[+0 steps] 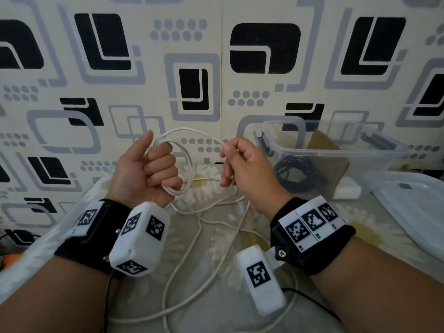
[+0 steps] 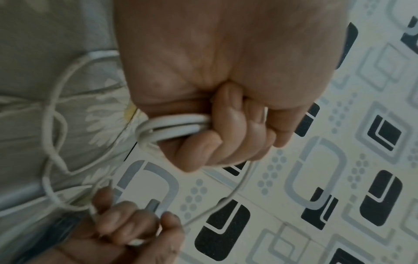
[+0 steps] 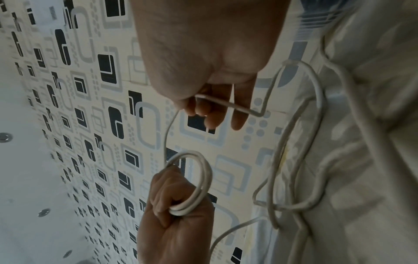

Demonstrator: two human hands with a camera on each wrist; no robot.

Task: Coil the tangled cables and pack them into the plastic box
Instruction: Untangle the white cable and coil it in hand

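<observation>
We hold both forearms raised — our left hand [image 1: 146, 169] fisted, thumb up, our right hand [image 1: 245, 164] pinching, fingers curled.

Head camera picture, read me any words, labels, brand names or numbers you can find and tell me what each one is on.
No readable words, brand names or numbers.
Square black-and-white coded markers on the white wrist camera housings and black wristbands: patterns only, no letters.
Tiny marks under the markers on the right wristband: too small to read.
Clear plastic box, flat clear plastic lid and white cable: no print visible.
</observation>
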